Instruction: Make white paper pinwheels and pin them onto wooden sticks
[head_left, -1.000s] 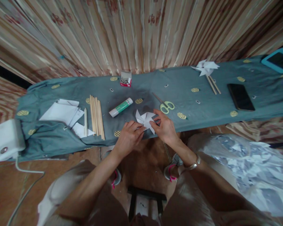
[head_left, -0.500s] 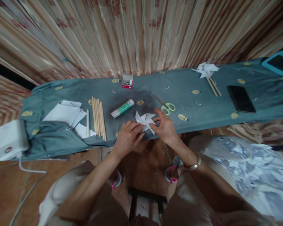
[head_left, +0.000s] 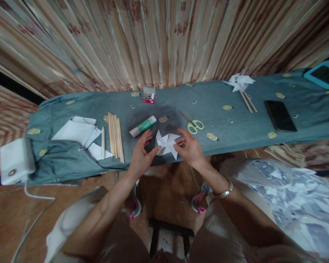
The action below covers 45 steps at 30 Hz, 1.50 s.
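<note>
Between both sets of fingertips lies the paper pinwheel (head_left: pixel 167 143); left hand (head_left: pixel 140 156) and right hand (head_left: pixel 191 149), fingers spread, touch its opposite sides (lightly, it seems). Even pressure would spare the folds.

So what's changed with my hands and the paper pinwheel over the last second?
The left hand, earlier flat over the left side of the white folded-paper pinwheel, has opened, fingers lifted toward the green-and-white glue stick; only its thumb touches the paper's left point. The right hand stays pinching the right edge; pinwheel, green-handled scissors and wooden sticks have not moved.
</note>
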Tool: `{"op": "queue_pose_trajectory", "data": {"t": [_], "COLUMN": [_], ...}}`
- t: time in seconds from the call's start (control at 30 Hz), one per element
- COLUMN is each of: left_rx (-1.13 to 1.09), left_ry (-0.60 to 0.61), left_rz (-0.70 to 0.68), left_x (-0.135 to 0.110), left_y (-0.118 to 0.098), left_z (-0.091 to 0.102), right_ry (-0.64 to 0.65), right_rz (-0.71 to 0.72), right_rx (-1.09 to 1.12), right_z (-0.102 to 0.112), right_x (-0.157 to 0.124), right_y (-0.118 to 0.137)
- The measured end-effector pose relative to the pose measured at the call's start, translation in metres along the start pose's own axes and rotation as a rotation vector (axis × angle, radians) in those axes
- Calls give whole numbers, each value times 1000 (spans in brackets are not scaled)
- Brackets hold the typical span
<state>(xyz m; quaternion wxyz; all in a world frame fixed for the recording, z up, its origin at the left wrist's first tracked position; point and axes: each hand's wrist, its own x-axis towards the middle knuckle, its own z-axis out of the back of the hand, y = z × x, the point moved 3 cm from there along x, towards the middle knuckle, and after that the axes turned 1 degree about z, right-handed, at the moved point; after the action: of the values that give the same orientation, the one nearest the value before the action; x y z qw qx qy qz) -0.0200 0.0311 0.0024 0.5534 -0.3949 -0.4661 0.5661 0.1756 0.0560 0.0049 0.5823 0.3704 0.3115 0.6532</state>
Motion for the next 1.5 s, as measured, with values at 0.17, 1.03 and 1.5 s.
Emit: {"op": "queue_pose_trajectory", "data": {"t": [0.17, 1.03, 1.5], "left_rx": [-30, -640, -581], "left_ry": [6, 104, 12], "left_rz": [15, 438, 267], "left_x": [3, -3, 7], "left_y": [1, -18, -23], "left_z": [0, -15, -15], "right_ry": [6, -4, 67], "right_rz": [105, 289, -140], "right_rx": [-93, -74, 628], "right_z": [2, 6, -6], "right_x": [-2, -13, -10], "right_y": [4, 26, 14]}}
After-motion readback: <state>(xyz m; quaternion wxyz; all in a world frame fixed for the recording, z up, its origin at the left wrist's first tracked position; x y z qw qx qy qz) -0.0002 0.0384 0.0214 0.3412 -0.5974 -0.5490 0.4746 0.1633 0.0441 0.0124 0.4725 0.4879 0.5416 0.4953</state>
